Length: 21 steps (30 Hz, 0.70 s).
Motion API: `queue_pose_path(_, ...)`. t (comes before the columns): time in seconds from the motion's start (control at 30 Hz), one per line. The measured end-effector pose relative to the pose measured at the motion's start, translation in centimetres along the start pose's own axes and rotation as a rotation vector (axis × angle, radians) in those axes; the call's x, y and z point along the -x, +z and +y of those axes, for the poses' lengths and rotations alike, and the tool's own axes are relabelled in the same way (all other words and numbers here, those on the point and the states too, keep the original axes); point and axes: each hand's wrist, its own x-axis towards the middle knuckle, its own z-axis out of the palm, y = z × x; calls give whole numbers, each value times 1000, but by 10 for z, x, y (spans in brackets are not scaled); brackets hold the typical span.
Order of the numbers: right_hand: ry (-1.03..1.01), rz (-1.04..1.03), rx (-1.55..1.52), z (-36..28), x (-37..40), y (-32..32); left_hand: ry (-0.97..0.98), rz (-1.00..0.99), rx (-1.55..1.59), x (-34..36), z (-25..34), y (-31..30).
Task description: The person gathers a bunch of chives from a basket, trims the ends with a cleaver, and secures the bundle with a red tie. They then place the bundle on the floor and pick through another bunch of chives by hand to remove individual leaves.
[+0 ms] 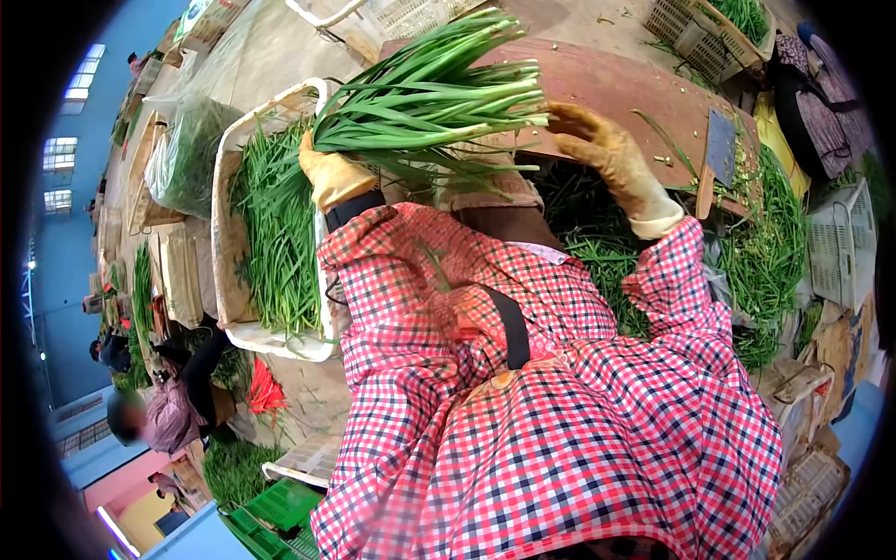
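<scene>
My left hand (pixel 333 175), in a yellow-tan work glove, is wrapped round a thick bunch of garlic greens (pixel 429 103). The long flat leaves fan over that hand, and the pale trimmed ends point right. My right hand (pixel 607 154), in a stained glove of the same kind, is just right of the stalk ends, fingers bent and apart with nothing between them. Under and beyond the bunch lies a reddish-brown board (pixel 616 79) with small cut scraps. A cleaver (pixel 719 145) with a wooden handle rests on its right side.
To my left stands a white crate (pixel 222 201) filled with greens. Loose greens (pixel 765 261) lie heaped at right beside another crate (pixel 840 247). A plastic bag (pixel 191 159) of greens sits beyond the left crate. Other people (pixel 173 411) sit at left and upper right.
</scene>
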Motion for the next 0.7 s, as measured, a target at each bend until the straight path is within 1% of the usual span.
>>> queue_pose_path(0.03, 37, 4, -35, 6, -6, 6, -25, 19, 4, 4, 0, 3)
queue_pose_path(0.07, 73, 7, -71, 12, -12, 11, -40, -23, 72, 6, 0, 1)
queue_pose_path(0.1, 97, 13, 66, -6, -12, 23, -55, -65, 140, 8, 0, -3)
queue_pose_path(0.13, 48, 18, -44, 10, -16, 27, -69, -108, 209, 7, -1, -6)
queue_pose_path(0.2, 23, 42, -138, 25, -22, 34, -92, -86, 228, 7, -6, -7)
queue_pose_path(0.3, -3, 17, -97, 13, -18, 34, -129, -135, 253, 3, -6, -11)
queue_pose_path(0.4, 40, -88, -49, -8, -1, 27, -126, -190, 217, 4, -8, -6)
queue_pose_path(0.47, 87, -63, -31, -21, 12, 19, -148, -191, 200, 18, -1, 7)
queue_pose_path(0.5, 104, -37, -42, -31, 21, 14, -236, -257, 335, 12, -4, 1)
queue_pose_path(0.53, 120, -11, -52, -36, 28, 5, -203, -249, 286, 12, -5, 1)
queue_pose_path(0.57, 23, -59, -55, -34, 35, -10, -167, -241, 238, 12, -5, 2)
queue_pose_path(0.6, -24, -97, -72, -31, 41, -23, -168, -221, 226, 9, -6, -2)
queue_pose_path(0.67, 208, -45, 209, -18, 42, -40, -171, -181, 201, 2, -9, -8)
queue_pose_path(0.7, 157, -7, 243, -19, 39, -37, -197, -168, 252, 0, -11, -12)
